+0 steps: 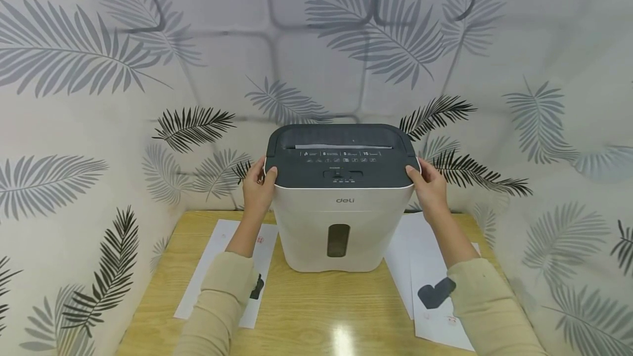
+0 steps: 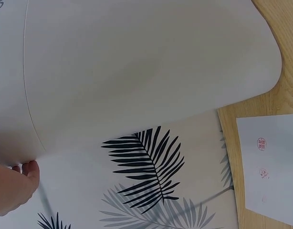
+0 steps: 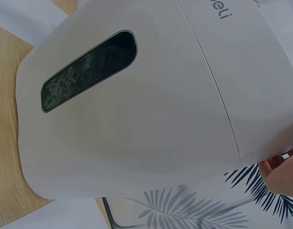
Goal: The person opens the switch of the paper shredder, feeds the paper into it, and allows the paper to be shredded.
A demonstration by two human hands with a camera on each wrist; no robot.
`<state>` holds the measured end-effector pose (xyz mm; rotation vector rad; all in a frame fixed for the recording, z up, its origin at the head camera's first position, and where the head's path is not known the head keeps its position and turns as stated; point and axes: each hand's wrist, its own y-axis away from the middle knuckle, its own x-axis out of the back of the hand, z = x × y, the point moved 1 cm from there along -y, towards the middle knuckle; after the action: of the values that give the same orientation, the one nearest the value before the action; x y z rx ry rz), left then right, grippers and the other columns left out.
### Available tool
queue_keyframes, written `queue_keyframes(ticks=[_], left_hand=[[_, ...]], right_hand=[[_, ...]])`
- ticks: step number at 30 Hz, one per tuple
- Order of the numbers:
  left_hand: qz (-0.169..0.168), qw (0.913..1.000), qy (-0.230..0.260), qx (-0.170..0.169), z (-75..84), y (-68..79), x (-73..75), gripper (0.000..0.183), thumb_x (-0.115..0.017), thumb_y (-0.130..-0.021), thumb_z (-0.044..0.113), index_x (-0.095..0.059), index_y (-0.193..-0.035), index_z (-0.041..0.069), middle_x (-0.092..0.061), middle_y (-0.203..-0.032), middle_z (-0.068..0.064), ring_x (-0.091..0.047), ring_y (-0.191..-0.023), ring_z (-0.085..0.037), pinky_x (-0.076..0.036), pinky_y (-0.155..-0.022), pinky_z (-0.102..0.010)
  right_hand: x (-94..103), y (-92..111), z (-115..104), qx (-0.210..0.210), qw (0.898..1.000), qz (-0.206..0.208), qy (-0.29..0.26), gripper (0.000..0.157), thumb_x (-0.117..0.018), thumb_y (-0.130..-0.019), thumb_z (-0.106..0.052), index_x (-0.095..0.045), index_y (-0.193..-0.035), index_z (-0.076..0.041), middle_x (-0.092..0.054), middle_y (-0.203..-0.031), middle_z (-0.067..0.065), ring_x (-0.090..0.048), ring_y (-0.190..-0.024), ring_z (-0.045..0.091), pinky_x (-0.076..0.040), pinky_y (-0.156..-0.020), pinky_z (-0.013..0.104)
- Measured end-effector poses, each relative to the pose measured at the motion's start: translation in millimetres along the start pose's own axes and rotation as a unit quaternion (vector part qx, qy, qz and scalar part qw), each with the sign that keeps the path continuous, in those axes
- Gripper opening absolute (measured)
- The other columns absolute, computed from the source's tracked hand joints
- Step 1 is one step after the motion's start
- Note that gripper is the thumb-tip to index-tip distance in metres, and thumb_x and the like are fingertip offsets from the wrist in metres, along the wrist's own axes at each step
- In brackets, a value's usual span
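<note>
A white paper shredder [image 1: 341, 224] with a dark grey top stands upright on the wooden table. My left hand [image 1: 258, 190] grips the upper left side of its head, the thumb on the top edge and the fingers under the rim. On the opposite side my right hand [image 1: 431, 190] holds the head the same way. A pale strip shows along the feed slot [image 1: 341, 146]; whether it is paper cannot be told. Through the front window [image 3: 89, 71], shredded bits are visible in the right wrist view. The fingertips under the rim are partly hidden.
White sheets with red stamps lie on both sides: left paper [image 1: 207, 268] beneath my left forearm, right papers [image 1: 420, 268] beneath the right one. Each side carries a dark shape. A leaf-patterned cloth [image 1: 316, 70] hangs behind the wooden table [image 1: 336, 306].
</note>
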<state>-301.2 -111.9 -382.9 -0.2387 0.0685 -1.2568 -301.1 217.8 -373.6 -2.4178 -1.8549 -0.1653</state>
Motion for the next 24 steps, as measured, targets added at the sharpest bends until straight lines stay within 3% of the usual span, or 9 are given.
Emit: queue_keyframes(ticks=[15,19,21,24], left_hand=[[0.016,0.9998,-0.003,0.011,-3.8,0.8,0.8,0.046,-0.051,-0.092,0.014,-0.045,-0.135,0.000,-0.043,-0.141,-0.018,-0.040,-0.131,-0.028,-0.035,-0.108,-0.038],[0.036,0.9993,-0.002,0.004,-10.3,3.8,5.3,0.039,-0.051,-0.093,0.014,-0.052,-0.130,0.001,-0.054,-0.128,-0.019,-0.051,-0.111,-0.021,-0.044,-0.093,-0.027],[0.042,0.9991,0.001,0.003,-16.9,7.1,9.5,0.035,-0.050,-0.094,0.015,-0.056,-0.126,0.001,-0.057,-0.123,-0.019,-0.052,-0.101,-0.013,-0.042,-0.084,-0.020],[0.053,0.9986,-0.007,0.001,-32.3,13.9,17.8,0.031,-0.051,-0.094,0.015,-0.060,-0.119,-0.002,-0.060,-0.119,-0.019,-0.053,-0.096,-0.008,-0.044,-0.083,-0.018]], right_hand=[[-4.1,-3,2,-0.002,1.000,0.008,0.006,0.054,-0.050,-0.094,-0.022,-0.034,-0.143,-0.005,-0.038,-0.146,0.013,-0.038,-0.134,0.023,-0.034,-0.110,0.034],[-3.3,-3,1,-0.003,1.000,0.005,0.018,0.053,-0.049,-0.095,-0.023,-0.034,-0.143,-0.005,-0.039,-0.146,0.013,-0.040,-0.132,0.022,-0.034,-0.110,0.034],[-1.9,-1,2,-0.006,1.000,0.011,0.021,0.051,-0.048,-0.096,-0.024,-0.036,-0.142,-0.006,-0.041,-0.144,0.012,-0.044,-0.127,0.018,-0.036,-0.108,0.033],[0.8,5,8,0.007,0.999,0.034,0.001,0.046,-0.043,-0.098,-0.026,-0.040,-0.139,-0.004,-0.050,-0.133,0.008,-0.050,-0.111,0.009,-0.040,-0.103,0.028]])
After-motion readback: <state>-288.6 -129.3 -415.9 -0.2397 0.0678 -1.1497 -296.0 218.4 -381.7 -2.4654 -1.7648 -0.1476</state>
